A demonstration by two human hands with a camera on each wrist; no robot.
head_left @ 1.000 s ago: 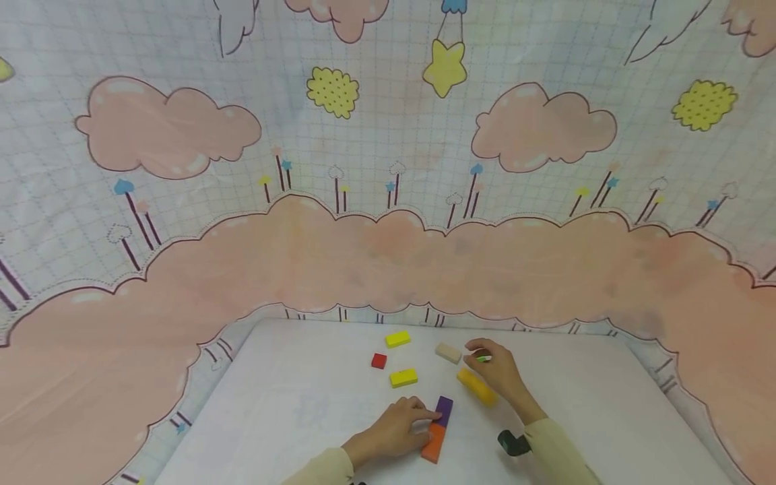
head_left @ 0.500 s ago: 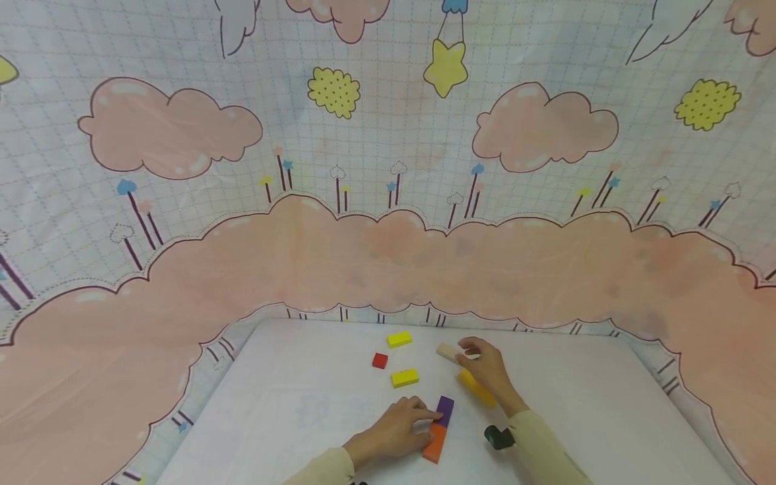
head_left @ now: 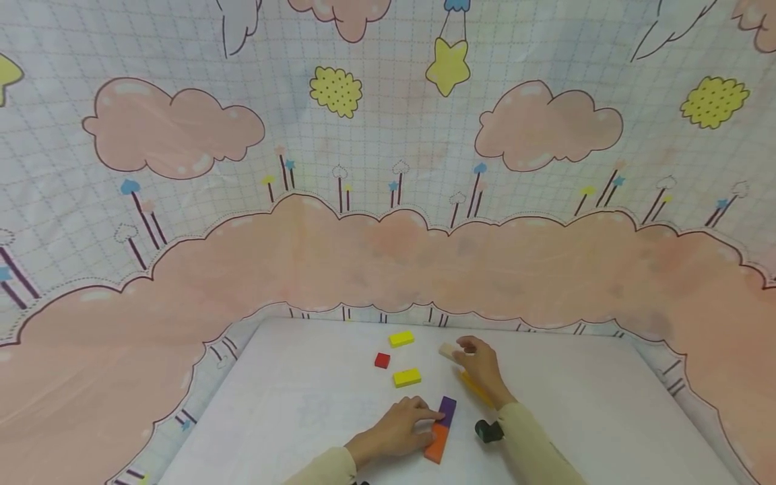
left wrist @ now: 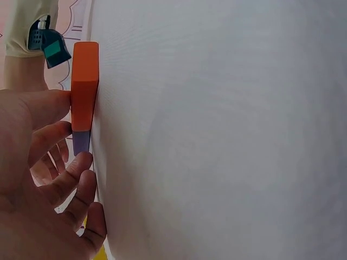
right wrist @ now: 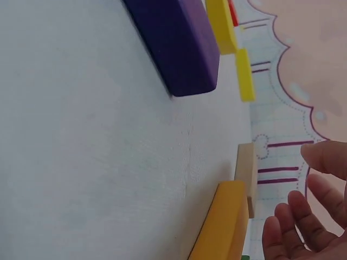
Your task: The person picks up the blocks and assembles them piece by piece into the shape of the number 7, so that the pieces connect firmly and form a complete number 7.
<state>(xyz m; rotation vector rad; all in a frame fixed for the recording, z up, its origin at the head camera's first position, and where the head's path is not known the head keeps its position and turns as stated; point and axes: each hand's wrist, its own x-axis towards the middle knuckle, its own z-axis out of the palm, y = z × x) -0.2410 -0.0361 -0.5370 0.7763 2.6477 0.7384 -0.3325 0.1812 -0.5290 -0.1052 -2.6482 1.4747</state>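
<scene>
My left hand [head_left: 397, 428] rests beside two blocks laid end to end, an orange block [head_left: 437, 444] and a purple block [head_left: 447, 408]. Its thumb touches the orange one, while the index fingertip lies at the purple one. In the left wrist view, the other fingers curve loosely past the purple end. My right hand [head_left: 481, 367] hovers by a pale wooden block [head_left: 448, 351] and partly covers an amber block [head_left: 475, 389]. Nothing sits between its relaxed fingers in the right wrist view. A sliver of green [right wrist: 245, 257] shows beyond the amber block there.
Two yellow blocks, a far one [head_left: 401, 339] and a nearer one [head_left: 407, 377], lie left of the right hand. A small red block [head_left: 382, 360] sits near them. A dark green device [head_left: 488, 431] is on the right sleeve. A cloud-patterned cloth [head_left: 364, 256] rises behind the white table [head_left: 291, 397].
My right hand has shifted left toward the pale block, now overlapping its end. A green piece seen earlier by its fingers is hidden in the head view. The left hand stays in place.
</scene>
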